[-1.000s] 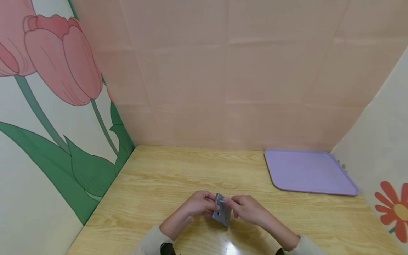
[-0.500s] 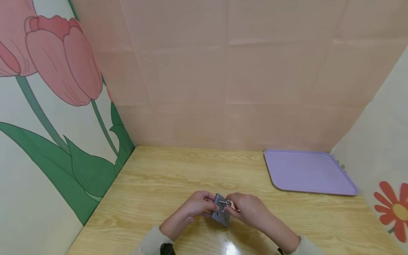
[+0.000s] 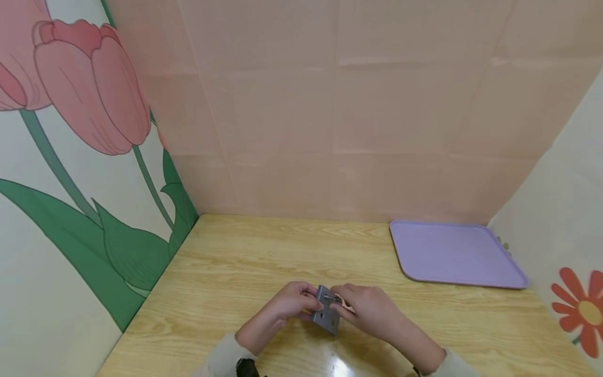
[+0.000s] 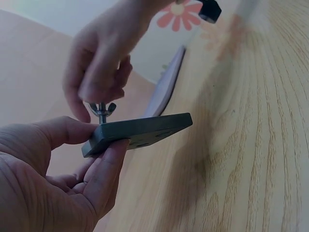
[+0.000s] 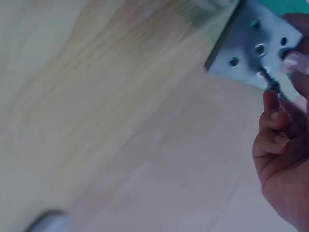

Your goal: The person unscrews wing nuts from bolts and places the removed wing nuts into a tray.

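Observation:
A flat grey plate with several round holes (image 3: 326, 320) is held up above the table by my left hand (image 3: 293, 300), thumb on one face and fingers behind. From the plate's face near one edge sticks a metal bolt (image 4: 102, 118), and a wing nut (image 4: 110, 108) sits on it a little off the surface. My right hand (image 3: 374, 311) has its thumb and curled fingers round the wing nut end of the bolt. In the right wrist view the plate (image 5: 243, 42) shows its holes, with the right fingertips (image 5: 272, 100) right at the wing nut.
A purple tray (image 3: 459, 254) lies at the back right of the wood-grain table (image 3: 264, 246). Behind stands a pinkish covered wall (image 3: 330, 131), with flower-painted panels (image 3: 94, 94) on the sides.
The right thumb and fingers have shifted about the bolt's end, leaving the wing nut more in sight than a second ago. The left hand and plate stay nearly still.

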Demonstrator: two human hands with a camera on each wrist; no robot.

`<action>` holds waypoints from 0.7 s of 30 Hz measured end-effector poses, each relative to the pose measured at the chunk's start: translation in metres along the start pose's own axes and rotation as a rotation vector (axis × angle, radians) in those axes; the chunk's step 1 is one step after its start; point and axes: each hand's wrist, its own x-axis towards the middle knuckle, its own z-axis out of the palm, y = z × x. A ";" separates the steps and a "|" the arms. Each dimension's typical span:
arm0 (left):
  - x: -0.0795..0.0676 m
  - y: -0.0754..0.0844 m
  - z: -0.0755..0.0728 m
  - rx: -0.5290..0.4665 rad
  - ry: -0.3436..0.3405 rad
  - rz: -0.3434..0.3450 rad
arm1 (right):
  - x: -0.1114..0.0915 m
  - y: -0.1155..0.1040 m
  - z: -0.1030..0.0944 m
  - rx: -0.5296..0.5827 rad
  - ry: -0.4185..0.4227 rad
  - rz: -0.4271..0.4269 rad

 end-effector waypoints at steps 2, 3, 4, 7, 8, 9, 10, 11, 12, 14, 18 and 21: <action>0.000 0.001 0.000 -0.001 0.005 0.002 | 0.003 -0.002 -0.003 0.201 -0.028 0.148; 0.000 0.001 0.000 0.002 0.008 0.003 | 0.004 -0.002 -0.005 0.297 -0.053 0.230; 0.000 0.001 0.000 0.003 0.011 0.002 | 0.006 -0.003 -0.006 0.380 -0.086 0.312; 0.001 0.001 0.000 0.004 0.012 0.011 | 0.011 -0.004 -0.010 0.540 -0.200 0.519; 0.001 0.001 -0.001 0.003 0.012 0.014 | 0.012 -0.005 -0.011 0.567 -0.242 0.567; 0.001 0.001 -0.001 0.001 0.011 0.015 | 0.013 -0.005 -0.011 0.582 -0.279 0.604; 0.001 0.001 -0.001 -0.004 0.010 0.015 | 0.013 -0.006 -0.012 0.592 -0.307 0.631; 0.001 0.001 -0.001 -0.006 0.009 0.015 | 0.013 -0.007 -0.012 0.599 -0.325 0.652; 0.001 0.000 -0.001 -0.007 0.009 0.013 | 0.013 -0.007 -0.012 0.600 -0.338 0.666; 0.001 0.000 0.000 -0.010 0.008 0.008 | 0.012 -0.008 -0.011 0.598 -0.349 0.684; 0.001 -0.001 0.001 -0.004 0.011 0.010 | 0.011 -0.009 -0.010 0.601 -0.343 0.714; 0.002 -0.002 0.001 0.000 0.016 0.018 | 0.011 -0.007 -0.008 0.645 -0.336 0.753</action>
